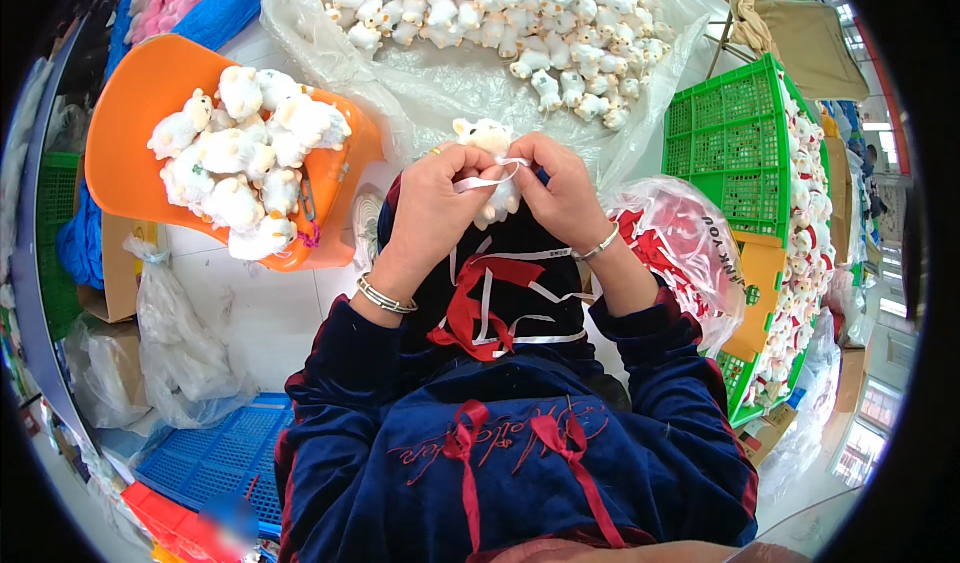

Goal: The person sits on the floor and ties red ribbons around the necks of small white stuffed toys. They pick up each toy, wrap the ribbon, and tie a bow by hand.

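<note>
Small white plush toy, fluffy, with rounded ears on top and a pale face, held upright above the lap. Body mostly hidden behind fingers; only head and lower part visible. One white ribbon drawn across the toy's neck, pulled taut between both hands.

Left hand closed on the toy's left side, pinching one ribbon end, a bangle on the wrist. Right hand closed on the toy's right side, pinching the other end, also with a bangle. Two hands, one toy between them, touching it on both flanks.

Below the toy, on the dark lap: loose ribbons, several white strips and a few red ones, tangled, exact number unclear.

Left of the toy: one orange bin tilted, heaped with more white plush toys, too many overlapping to count. Behind the toy: one clear plastic sheet carrying a large pile of the same toys, uncountable. Right of the toy: one green crate, and one clear bag of red pieces just beside the right forearm.
</note>
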{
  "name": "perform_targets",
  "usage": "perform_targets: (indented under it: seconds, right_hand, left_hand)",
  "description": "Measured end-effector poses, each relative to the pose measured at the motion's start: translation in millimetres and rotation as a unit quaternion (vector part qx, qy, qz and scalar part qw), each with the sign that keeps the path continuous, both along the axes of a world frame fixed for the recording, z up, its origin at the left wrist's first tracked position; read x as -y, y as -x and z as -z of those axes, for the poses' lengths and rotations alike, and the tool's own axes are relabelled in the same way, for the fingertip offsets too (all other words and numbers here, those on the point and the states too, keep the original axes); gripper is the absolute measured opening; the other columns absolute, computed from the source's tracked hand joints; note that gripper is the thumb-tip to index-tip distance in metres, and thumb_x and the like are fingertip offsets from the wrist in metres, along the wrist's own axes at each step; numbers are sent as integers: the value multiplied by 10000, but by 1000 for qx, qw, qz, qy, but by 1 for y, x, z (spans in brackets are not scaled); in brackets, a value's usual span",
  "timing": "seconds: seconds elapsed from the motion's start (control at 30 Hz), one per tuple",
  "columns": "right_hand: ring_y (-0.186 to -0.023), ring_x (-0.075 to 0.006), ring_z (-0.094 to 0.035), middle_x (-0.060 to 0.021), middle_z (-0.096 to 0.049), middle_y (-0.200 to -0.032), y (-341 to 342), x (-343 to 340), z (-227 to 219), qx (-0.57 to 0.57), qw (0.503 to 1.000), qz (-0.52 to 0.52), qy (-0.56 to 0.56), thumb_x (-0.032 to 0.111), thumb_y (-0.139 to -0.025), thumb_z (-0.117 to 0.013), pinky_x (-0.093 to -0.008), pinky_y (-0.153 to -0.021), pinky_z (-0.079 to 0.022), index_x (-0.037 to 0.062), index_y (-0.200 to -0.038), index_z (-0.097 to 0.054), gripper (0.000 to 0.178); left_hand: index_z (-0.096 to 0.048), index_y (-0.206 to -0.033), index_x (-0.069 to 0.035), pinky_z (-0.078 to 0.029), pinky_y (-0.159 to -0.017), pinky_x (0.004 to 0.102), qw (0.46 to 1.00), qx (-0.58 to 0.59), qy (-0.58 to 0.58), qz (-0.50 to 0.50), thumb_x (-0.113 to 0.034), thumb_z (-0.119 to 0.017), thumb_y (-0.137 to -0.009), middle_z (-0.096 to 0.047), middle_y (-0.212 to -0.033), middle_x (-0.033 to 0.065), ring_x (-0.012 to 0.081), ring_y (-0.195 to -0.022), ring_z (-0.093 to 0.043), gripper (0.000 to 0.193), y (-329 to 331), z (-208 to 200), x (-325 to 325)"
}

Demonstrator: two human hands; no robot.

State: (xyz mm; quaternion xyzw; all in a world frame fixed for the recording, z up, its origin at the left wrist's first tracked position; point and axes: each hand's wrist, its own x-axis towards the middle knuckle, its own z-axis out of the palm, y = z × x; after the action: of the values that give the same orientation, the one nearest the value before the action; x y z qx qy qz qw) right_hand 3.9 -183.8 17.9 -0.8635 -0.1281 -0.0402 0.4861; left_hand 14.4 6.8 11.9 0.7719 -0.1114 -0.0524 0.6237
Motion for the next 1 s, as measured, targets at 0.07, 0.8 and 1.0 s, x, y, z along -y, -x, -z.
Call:
perform_targets:
  seconds: [0.07,0.8,1.0]
  right_hand:
    - [-737,-257,-637,-132,-648,-829,4,-6,-5,-47,999,10,-14,72,-940,-651,-339,-695,-504,3,-999,-650,90]
    - [-729,-346,-616,-132,-636,-788,4,18,-45,-42,949,-179,255,197,-892,-708,-424,-653,-495,31,-846,-631,189]
    - [-730,-342,-655,-136,-686,-820,-18,-7,-92,-69,906,-260,327,233,-893,-701,-435,-653,-507,49,-897,-674,187]
  left_hand:
    - [-727,-990,-13,-508,-673,246,1000,-11,18,-6,-113,-754,-897,-710,-827,40,67,-742,-626,139,3,-4,-1]
    - [-722,-1002,23,-506,-761,282,993,39,30,108,-115,-700,-943,-696,-937,77,153,-884,-644,152,22,16,-6]
    - [-720,-1067,-39,-538,-777,323,988,88,-80,103,-119,-709,-897,-718,-958,109,259,-852,-683,188,24,10,-1]
